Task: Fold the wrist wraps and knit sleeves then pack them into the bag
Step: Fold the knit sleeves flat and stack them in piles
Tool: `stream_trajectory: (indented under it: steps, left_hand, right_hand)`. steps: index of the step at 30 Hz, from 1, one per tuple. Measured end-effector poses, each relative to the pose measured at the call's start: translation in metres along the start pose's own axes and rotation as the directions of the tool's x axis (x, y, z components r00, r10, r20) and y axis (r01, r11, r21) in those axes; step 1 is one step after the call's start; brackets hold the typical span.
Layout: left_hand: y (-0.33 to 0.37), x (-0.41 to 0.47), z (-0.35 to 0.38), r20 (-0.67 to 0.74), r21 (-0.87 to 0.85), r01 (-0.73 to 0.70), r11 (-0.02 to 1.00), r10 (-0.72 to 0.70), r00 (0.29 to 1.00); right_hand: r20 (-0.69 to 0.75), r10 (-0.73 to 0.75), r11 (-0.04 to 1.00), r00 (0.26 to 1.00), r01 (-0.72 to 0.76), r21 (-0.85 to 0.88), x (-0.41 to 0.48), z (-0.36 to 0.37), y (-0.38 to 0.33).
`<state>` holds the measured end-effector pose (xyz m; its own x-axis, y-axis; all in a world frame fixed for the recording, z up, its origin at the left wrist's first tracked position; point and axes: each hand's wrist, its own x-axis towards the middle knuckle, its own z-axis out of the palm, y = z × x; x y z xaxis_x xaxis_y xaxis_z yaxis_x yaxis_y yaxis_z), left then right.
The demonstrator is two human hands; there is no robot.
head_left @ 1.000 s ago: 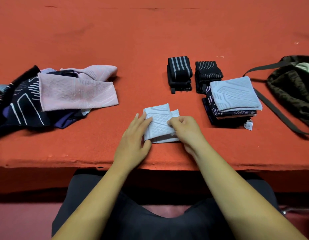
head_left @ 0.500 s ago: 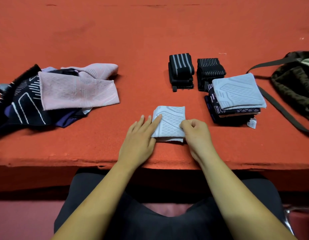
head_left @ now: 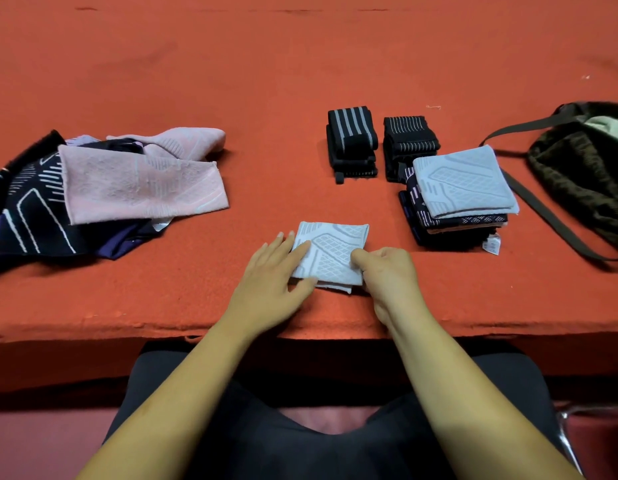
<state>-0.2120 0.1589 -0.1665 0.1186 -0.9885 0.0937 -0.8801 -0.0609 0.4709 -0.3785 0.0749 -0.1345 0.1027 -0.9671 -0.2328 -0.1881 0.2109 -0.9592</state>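
A folded light-blue knit sleeve (head_left: 335, 247) lies near the table's front edge. My left hand (head_left: 269, 285) rests flat on its left side with straight fingers. My right hand (head_left: 387, 275) pinches its right edge with curled fingers. To the right stands a stack of folded sleeves (head_left: 463, 195), a light-blue one on top. Behind it sit two rolled black wrist wraps (head_left: 351, 140) (head_left: 409, 140). A loose pile of pink sleeves (head_left: 141, 181) and dark patterned sleeves (head_left: 30, 209) lies at the left. The dark bag (head_left: 584, 171) lies at the far right, its mouth partly cut off.
The red felt table (head_left: 300, 64) stretches far back. The bag's strap (head_left: 550, 220) trails across the table toward the front right. The table's front edge (head_left: 93, 327) runs just below my hands, with my lap beneath it.
The light-blue sleeve has been folded over into a neat square, and both hands have shifted slightly right with it. My left hand now lies flatter on it.
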Motion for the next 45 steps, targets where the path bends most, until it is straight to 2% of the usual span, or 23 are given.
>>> stream_trajectory:
  steps: [3,7,9,10,11,13,14,15,17,20,23,26,28,30,33,36,39,41,43,45]
  left_hand:
    - [0.003,0.013,-0.006,-0.056,-0.234,0.089,0.968,-0.105,0.993]
    - [0.016,0.029,0.002,-0.134,-0.309,0.172,0.935,-0.222,0.966]
    - [0.018,0.036,0.007,-0.155,-0.420,0.216,0.881,-0.304,0.940]
    - [0.019,0.040,0.006,-0.129,-0.530,0.245,0.812,-0.363,0.923]
    - [0.022,0.042,0.002,-0.076,-0.665,0.265,0.699,-0.416,0.906]
    - [0.024,0.046,-0.007,0.048,-0.864,0.267,0.427,-0.459,0.887]
    - [0.026,0.046,-0.011,0.083,-0.902,0.260,0.346,-0.452,0.888]
    - [0.027,0.045,-0.014,0.095,-0.920,0.247,0.306,-0.437,0.895]
    - [0.030,0.043,-0.017,0.073,-0.943,0.194,0.269,-0.402,0.913]
    - [0.035,0.043,-0.016,0.054,-0.965,0.144,0.221,-0.368,0.928]
    - [0.041,0.045,-0.017,0.074,-0.985,0.121,0.122,-0.333,0.940]
    - [0.044,0.052,-0.018,0.077,-0.993,0.103,0.062,-0.335,0.939]
    - [0.046,0.062,-0.016,0.054,-0.992,0.091,0.082,-0.372,0.927]
    - [0.048,0.073,-0.016,0.004,-0.986,0.075,0.149,-0.431,0.902]
    - [0.044,0.092,-0.014,-0.087,-0.947,0.071,0.314,-0.463,0.882]
    - [0.036,0.114,-0.012,-0.144,-0.844,0.123,0.522,-0.443,0.885]
    - [0.034,0.137,-0.008,-0.094,-0.735,0.227,0.639,-0.427,0.899]
    - [0.032,0.148,-0.004,-0.061,-0.589,0.268,0.762,-0.373,0.926]
    - [0.028,0.154,0.002,-0.052,-0.343,0.264,0.902,-0.299,0.953]
    - [0.024,0.151,0.004,-0.035,-0.171,0.259,0.951,-0.269,0.963]
  right_hand:
    - [0.035,0.055,0.996,0.998,-0.057,0.072,-0.001,0.001,0.000]
    - [0.079,0.144,0.977,0.986,-0.154,0.149,0.002,-0.001,0.003]
    - [0.087,0.147,0.969,0.985,-0.161,0.185,0.002,-0.003,0.007]
    - [0.087,0.125,0.969,0.988,-0.140,0.202,0.002,-0.005,0.009]
    - [0.084,0.093,0.968,0.992,-0.110,0.224,0.001,-0.006,0.009]
    - [0.089,0.041,0.954,0.995,-0.066,0.292,0.000,-0.008,0.011]
    - [0.114,0.034,0.934,0.993,-0.073,0.349,0.000,-0.009,0.010]
    - [0.149,0.038,0.909,0.988,-0.096,0.406,-0.001,-0.009,0.008]
    - [0.204,0.038,0.859,0.978,-0.136,0.493,-0.001,-0.007,0.003]
    - [0.171,0.040,0.853,0.984,-0.123,0.508,0.000,-0.005,-0.002]
    - [0.155,0.018,0.928,0.988,-0.074,0.364,0.003,-0.002,-0.005]
    - [0.083,-0.062,0.979,0.995,0.044,0.200,0.012,-0.001,-0.011]
    - [0.008,-0.103,0.982,0.995,0.101,0.158,0.023,0.001,-0.013]
    - [-0.057,-0.150,0.983,0.987,0.155,0.094,0.035,0.004,-0.015]
    - [-0.133,-0.251,0.967,0.959,0.242,-0.082,0.052,0.009,-0.023]
    - [-0.127,-0.386,0.902,0.914,0.345,-0.259,0.070,0.011,-0.031]
    - [-0.118,-0.385,0.853,0.916,0.303,-0.425,0.090,0.016,-0.033]
    - [-0.116,-0.374,0.822,0.920,0.272,-0.500,0.098,0.020,-0.034]
    - [-0.087,-0.366,0.757,0.926,0.242,-0.606,0.103,0.022,-0.032]
    - [-0.023,-0.319,0.659,0.948,0.204,-0.724,0.104,0.024,-0.030]
